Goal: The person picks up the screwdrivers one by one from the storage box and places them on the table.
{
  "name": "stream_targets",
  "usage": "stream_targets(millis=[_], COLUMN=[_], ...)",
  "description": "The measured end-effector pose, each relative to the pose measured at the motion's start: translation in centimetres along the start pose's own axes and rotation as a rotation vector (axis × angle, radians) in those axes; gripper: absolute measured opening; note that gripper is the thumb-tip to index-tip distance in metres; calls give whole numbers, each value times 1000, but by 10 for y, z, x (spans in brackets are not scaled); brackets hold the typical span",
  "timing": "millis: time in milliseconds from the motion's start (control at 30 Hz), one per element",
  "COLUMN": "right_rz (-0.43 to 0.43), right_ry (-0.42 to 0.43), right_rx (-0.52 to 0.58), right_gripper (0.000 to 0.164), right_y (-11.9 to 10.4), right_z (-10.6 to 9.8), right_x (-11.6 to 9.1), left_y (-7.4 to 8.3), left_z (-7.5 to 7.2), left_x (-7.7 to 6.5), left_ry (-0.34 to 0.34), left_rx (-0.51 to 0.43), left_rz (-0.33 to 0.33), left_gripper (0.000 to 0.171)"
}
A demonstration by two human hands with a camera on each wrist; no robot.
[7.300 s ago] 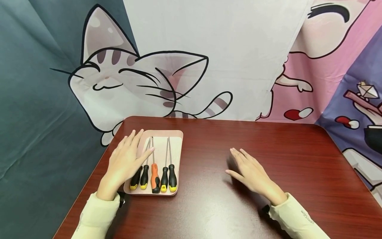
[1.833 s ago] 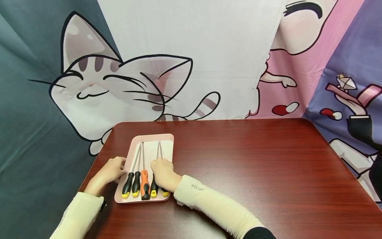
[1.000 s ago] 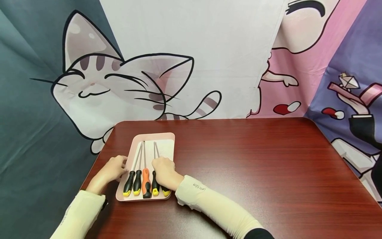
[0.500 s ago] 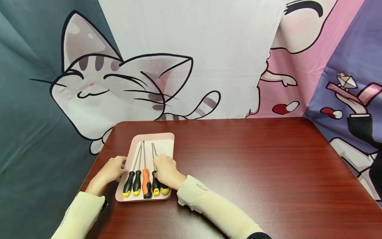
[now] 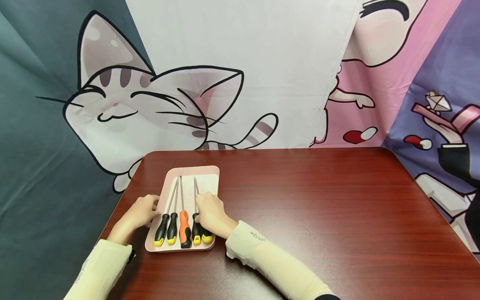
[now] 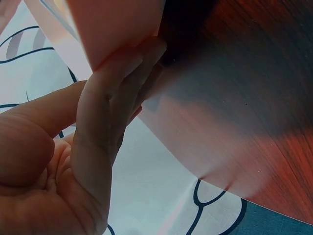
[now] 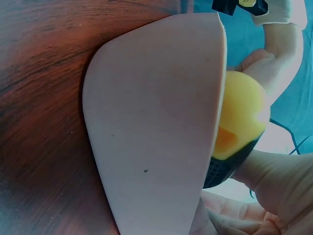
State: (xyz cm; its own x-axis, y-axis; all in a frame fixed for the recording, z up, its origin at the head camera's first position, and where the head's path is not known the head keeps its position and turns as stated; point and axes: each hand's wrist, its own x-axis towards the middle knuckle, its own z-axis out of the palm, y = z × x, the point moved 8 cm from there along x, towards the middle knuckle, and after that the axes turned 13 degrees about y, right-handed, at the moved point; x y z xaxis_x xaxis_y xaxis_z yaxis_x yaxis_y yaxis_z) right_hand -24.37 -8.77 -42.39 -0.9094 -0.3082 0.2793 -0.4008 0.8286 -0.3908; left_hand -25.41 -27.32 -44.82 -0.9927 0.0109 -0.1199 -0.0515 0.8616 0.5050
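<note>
A pale pink tray (image 5: 192, 171) stands on the table's left part with several screwdrivers in it, shafts pointing away. One has an orange handle (image 5: 184, 225); the others are black with yellow ends. My right hand (image 5: 212, 212) reaches over the tray's right side, fingers curled at the rightmost screwdriver (image 5: 207, 237), partly hiding it. Its yellow butt (image 7: 242, 115) shows past the tray wall (image 7: 156, 122) in the right wrist view. My left hand (image 5: 141, 213) is at the tray's left side; its extended fingers (image 6: 105, 117) touch the outer wall in the left wrist view.
The reddish-brown tabletop (image 5: 318, 212) stretches to the right of the tray. Behind it hangs a printed cloth with a cartoon cat (image 5: 123, 108). A teal curtain (image 5: 37, 166) is at the left.
Both hands have come to the tray since the first frame, the right from over the bare table. Lately the two right-hand screwdriver shafts shifted left, then slightly back right. The left hand stays put.
</note>
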Motion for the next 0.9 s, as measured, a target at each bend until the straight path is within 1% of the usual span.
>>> stream_targets(millis=[400, 633, 900], right_rz=[25, 32, 55], right_ry=[9, 19, 20], right_rx=[-9, 19, 45], right_gripper=[33, 34, 35], right_y=[5, 7, 10], right_z=[-4, -9, -11], right_x=[-1, -1, -2], left_y=[4, 6, 3], left_z=[-1, -2, -1], left_x=[2, 1, 0], left_ry=[8, 2, -1], left_rx=[1, 4, -11], left_rz=[5, 2, -4], left_gripper=[50, 51, 51])
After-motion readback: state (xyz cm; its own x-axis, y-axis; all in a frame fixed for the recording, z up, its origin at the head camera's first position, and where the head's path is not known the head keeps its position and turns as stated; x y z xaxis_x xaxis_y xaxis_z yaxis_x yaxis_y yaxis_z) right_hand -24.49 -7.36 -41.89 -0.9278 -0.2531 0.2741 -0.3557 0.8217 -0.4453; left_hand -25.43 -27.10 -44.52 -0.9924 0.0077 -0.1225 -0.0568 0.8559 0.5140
